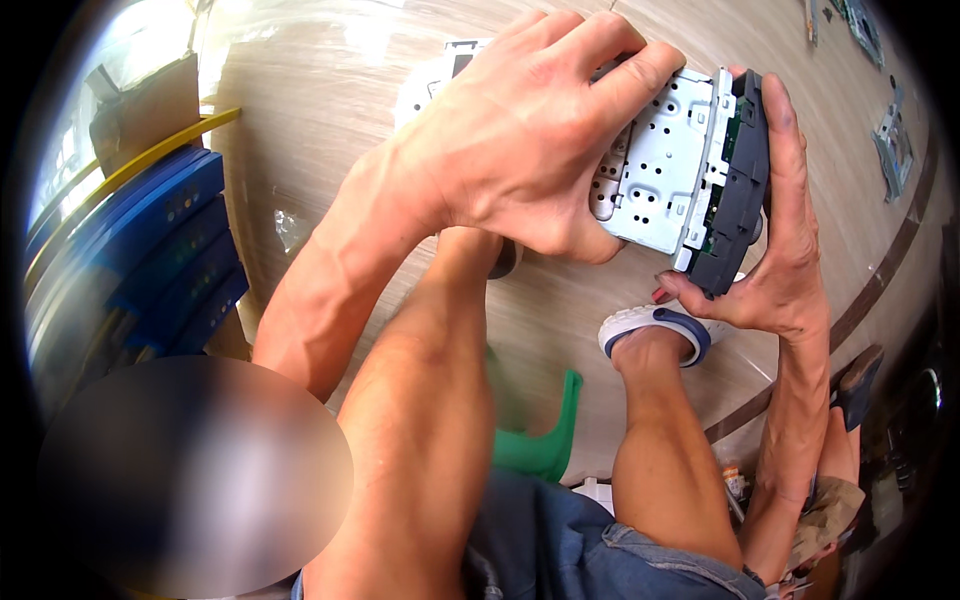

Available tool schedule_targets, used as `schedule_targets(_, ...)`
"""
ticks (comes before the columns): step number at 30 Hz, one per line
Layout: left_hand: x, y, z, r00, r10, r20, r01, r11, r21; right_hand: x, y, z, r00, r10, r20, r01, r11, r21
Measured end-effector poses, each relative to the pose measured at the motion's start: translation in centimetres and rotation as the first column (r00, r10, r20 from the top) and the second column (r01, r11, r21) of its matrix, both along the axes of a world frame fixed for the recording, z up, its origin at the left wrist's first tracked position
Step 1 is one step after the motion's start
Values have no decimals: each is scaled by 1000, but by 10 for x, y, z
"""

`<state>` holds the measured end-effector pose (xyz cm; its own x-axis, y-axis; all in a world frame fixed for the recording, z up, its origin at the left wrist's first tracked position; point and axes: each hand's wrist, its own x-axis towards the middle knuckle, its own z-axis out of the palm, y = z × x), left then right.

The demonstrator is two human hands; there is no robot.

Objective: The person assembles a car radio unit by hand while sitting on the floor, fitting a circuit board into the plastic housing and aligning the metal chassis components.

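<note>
Between my two hands is a car stereo [655, 180] with a pale metal case full of small holes and a black front panel [738, 195]. Strips of green circuit board show in the gap between case and panel. My left hand [530, 135] wraps over the metal case, thumb along its near edge and fingers over the far side. The black panel is held by my right hand [785, 250], its fingers along the outer face and its thumb at the near corner. Something small and red [660, 295] shows beside that thumb; its kind is unclear. The unit is tilted above the floor.
Blue stacked boxes [190, 240] with a yellow bar [180, 140] stand at left. Metal parts [892, 145] lie on the tiled floor [310, 110] at far right. A green plastic piece [545, 440] sits between my legs. Another person's foot [855, 390] is at lower right.
</note>
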<state>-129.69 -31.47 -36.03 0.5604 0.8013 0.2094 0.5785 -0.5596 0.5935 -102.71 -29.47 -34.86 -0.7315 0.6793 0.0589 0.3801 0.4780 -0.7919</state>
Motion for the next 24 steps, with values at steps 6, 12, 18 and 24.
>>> schedule_targets(6,-13,3,-4,979,100,181,-118,988,96,-19,12,5,999,44,12,-44,997,63)
schedule_targets(12,-20,2,-2,984,130,120,-135,990,32,-30,18,13,995,49,90,-66,979,192)
schedule_targets(18,-13,-1,-2,971,202,128,-210,976,50,-39,14,20,996,-36,83,26,994,110)
schedule_targets(24,-20,10,-4,975,172,141,-173,985,-8,-48,25,25,996,-23,91,17,997,69)
